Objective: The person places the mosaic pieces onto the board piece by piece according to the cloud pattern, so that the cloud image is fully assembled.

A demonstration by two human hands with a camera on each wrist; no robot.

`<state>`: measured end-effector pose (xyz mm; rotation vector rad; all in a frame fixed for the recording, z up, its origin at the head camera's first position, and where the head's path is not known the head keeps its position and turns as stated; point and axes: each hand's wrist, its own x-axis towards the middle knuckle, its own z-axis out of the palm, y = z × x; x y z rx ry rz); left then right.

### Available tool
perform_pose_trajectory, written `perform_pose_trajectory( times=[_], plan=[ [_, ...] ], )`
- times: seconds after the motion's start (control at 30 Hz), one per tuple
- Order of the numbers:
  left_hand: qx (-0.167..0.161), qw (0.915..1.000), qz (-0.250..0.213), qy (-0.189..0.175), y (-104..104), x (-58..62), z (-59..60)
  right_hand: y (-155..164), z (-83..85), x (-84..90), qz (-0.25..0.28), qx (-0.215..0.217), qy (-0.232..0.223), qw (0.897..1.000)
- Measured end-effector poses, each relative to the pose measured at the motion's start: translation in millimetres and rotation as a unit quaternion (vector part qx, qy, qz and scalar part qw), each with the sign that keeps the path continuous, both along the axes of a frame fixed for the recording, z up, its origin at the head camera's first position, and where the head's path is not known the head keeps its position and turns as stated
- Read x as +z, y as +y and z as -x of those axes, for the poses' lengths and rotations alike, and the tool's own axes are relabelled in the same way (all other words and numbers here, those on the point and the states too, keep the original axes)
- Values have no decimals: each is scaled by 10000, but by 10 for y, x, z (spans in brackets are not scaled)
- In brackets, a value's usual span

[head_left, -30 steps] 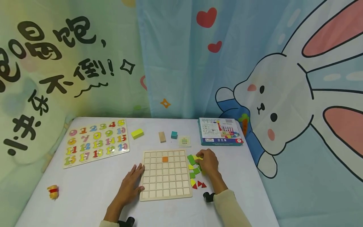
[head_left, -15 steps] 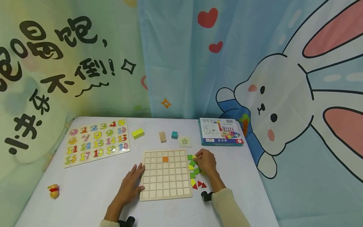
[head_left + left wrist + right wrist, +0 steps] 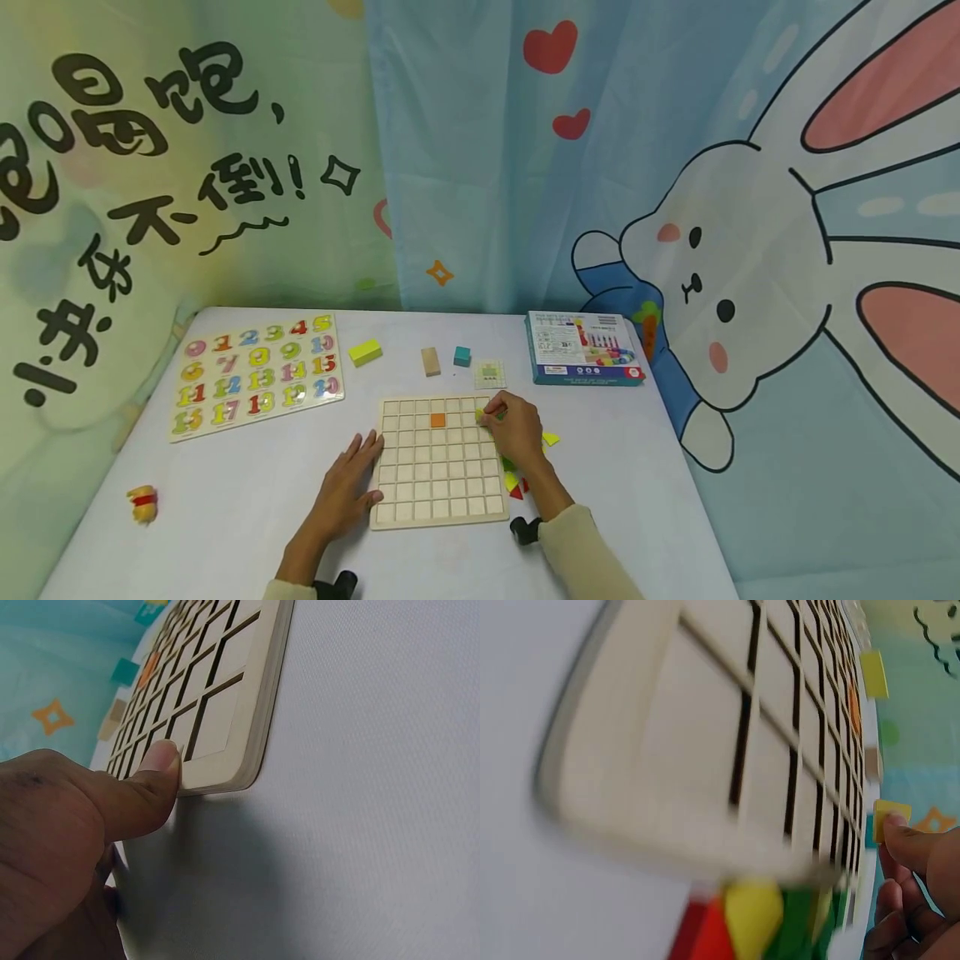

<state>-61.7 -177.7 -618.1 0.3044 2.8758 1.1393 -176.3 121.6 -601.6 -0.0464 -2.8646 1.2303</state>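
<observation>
A pale wooden grid board [image 3: 438, 522] lies on the white table, with an orange square tile [image 3: 437, 421] in one of its upper cells. My left hand [image 3: 341, 492] rests along the board's left side, fingers extended, its thumb [image 3: 159, 761] against the rim near a corner. Between thumb and fingers my right hand [image 3: 516, 429] pinches a small yellow tile [image 3: 885, 806], over the upper right part of the board. Beneath that hand and forearm, loose green, yellow [image 3: 512, 482] and red [image 3: 516, 493] pieces are partly hidden at the board's right edge.
Behind the board are a wooden block [image 3: 430, 362], a teal block [image 3: 462, 357], a small patterned card [image 3: 490, 374] and a yellow-green block [image 3: 365, 352]. A number puzzle board [image 3: 258, 375] lies left, a boxed game [image 3: 585, 348] back right. A small toy figure [image 3: 142, 504] lies at left.
My right hand has moved left from the loose pieces to the board's upper right, carrying a yellow tile. Loose green pieces shifted earlier under its fingers. My left hand has stayed in place.
</observation>
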Motion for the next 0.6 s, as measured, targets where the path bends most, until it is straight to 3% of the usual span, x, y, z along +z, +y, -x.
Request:
perform_pose_trajectory(
  times=[0.23, 0.6],
  plan=[
    [17, 10000, -24, 16, 4, -14, 1, -336, 6, -59, -63, 485, 80, 9988],
    [24, 9999, -43, 125, -1, -29, -5, -461, 27, 33, -430, 367, -252, 9981]
  ],
)
